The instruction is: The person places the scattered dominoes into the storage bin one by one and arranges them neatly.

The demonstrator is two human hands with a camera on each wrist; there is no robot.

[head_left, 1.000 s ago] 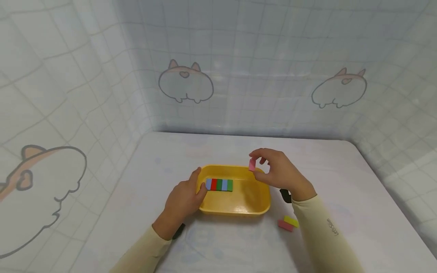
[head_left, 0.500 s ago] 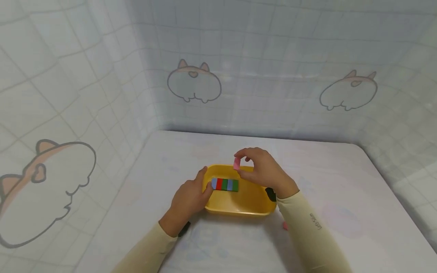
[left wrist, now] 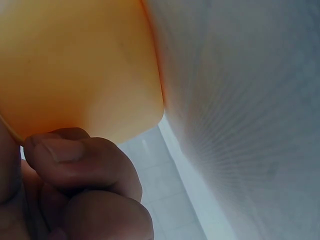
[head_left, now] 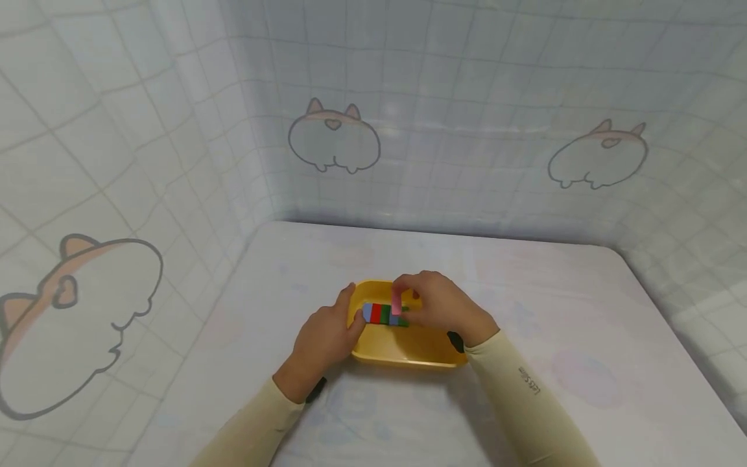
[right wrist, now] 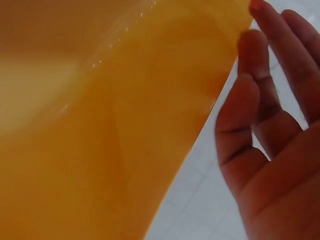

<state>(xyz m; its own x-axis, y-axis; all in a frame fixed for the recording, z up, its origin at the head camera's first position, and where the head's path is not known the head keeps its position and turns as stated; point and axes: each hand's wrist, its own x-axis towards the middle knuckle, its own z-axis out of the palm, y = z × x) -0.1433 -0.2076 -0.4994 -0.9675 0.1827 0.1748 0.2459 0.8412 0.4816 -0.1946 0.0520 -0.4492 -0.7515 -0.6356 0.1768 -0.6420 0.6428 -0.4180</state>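
Note:
In the head view, my left hand (head_left: 323,340) grips the left wall of a yellow plastic tray (head_left: 408,355). Its thumb lies inside by a light blue block (head_left: 367,312), and the left wrist view shows its curled fingers (left wrist: 80,165) outside the wall. Beside that block lie a red block (head_left: 376,314), a dark green block (head_left: 385,315), a blue block (head_left: 393,320) and a partly covered green block (head_left: 404,321), in one row. My right hand (head_left: 446,308) pinches an upright pink block (head_left: 396,303) over the row's right end; whether it touches the row I cannot tell.
A white patterned cloth (head_left: 373,415) covers the table under the tray. Pale grid-printed sheets with cartoon animals (head_left: 334,139) rise behind and at both sides. Dark wrist gear shows under each wrist (head_left: 456,342). My right sleeve (head_left: 528,402) covers part of the table.
My right hand has carried the pink block leftward and down to the row's right end. The loose pink and yellow blocks right of the tray are now out of sight. My left hand stays at the tray.

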